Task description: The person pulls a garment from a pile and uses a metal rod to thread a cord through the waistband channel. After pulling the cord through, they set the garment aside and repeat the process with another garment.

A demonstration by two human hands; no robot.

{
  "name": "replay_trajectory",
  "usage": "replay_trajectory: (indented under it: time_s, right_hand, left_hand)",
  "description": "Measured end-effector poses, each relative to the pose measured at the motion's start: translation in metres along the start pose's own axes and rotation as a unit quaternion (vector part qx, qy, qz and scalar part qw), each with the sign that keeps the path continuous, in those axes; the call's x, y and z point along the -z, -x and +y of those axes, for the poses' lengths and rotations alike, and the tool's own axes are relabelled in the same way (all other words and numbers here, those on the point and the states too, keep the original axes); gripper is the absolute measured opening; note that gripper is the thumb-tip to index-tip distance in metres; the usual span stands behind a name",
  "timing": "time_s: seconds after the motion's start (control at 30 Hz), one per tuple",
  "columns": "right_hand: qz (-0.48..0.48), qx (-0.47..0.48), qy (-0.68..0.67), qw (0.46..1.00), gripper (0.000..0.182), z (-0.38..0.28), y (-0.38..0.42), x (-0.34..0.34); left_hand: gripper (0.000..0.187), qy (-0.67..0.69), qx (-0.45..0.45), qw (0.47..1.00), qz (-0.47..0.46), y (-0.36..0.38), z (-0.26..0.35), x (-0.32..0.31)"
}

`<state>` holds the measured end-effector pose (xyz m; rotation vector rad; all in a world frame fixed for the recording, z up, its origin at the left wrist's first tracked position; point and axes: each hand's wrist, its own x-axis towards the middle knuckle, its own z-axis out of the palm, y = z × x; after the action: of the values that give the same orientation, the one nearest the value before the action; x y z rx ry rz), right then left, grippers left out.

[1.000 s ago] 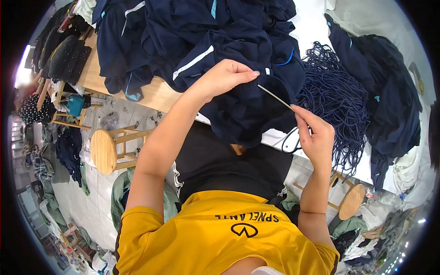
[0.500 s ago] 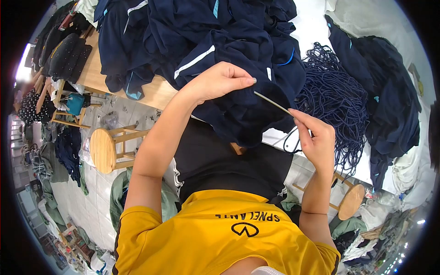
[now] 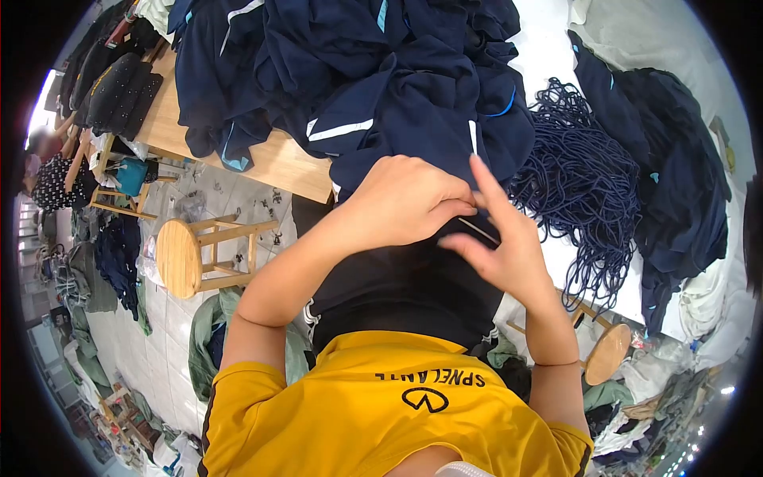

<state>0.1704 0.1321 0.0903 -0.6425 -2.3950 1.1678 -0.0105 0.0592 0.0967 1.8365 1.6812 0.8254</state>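
Over the lap, taken as clock centre: one thin pale rod [image 3: 481, 232], slanting between the two hands, partly hidden. Left hand [image 3: 413, 203]: fingers pinched together near the rod's upper end; whether they grasp it or cloth, cannot tell. Right hand [image 3: 509, 246]: thumb and forefinger spread wide, the rod showing between them; any grip by the other fingers, not visible. At 12 o'clock, nearest the hands: navy garments [image 3: 429, 95], heaped on the worktop [image 3: 294, 165], white and light-blue trim, folds past the edge. At 2 o'clock: navy cord [image 3: 576, 171], one tangled heap, loops trailing off the near edge. At 9 o'clock: wooden stool [image 3: 179, 258]. Risks, as judged: rod dropping to the lap, should the left pinch prove loose while the right fingers stand apart; cord sliding down or snarling, should a sleeve or wrist catch the hanging loops; garments slipping, from weight overhanging the edge.
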Motion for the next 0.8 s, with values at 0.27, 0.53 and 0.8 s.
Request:
replay_trajectory:
  time_s: [0.27,0.53,0.8]
  right_hand:
    - [0.048,-0.037,0.06,0.996,0.013,0.045,-0.001,0.023]
    - [-0.006,-0.107,-0.221,0.969,0.026,0.054,-0.007,0.02]
    - [-0.009,-0.06,-0.191,0.98,0.013,0.047,-0.008,0.014]
  left_hand:
    - [0.033,-0.169,-0.007,0.948,0.271,0.046,-0.051,-0.036]
    - [0.02,0.156,0.11,0.982,-0.015,0.05,-0.055,-0.009]
    - [0.033,0.077,0.038,0.994,-0.065,0.046,-0.045,-0.008]
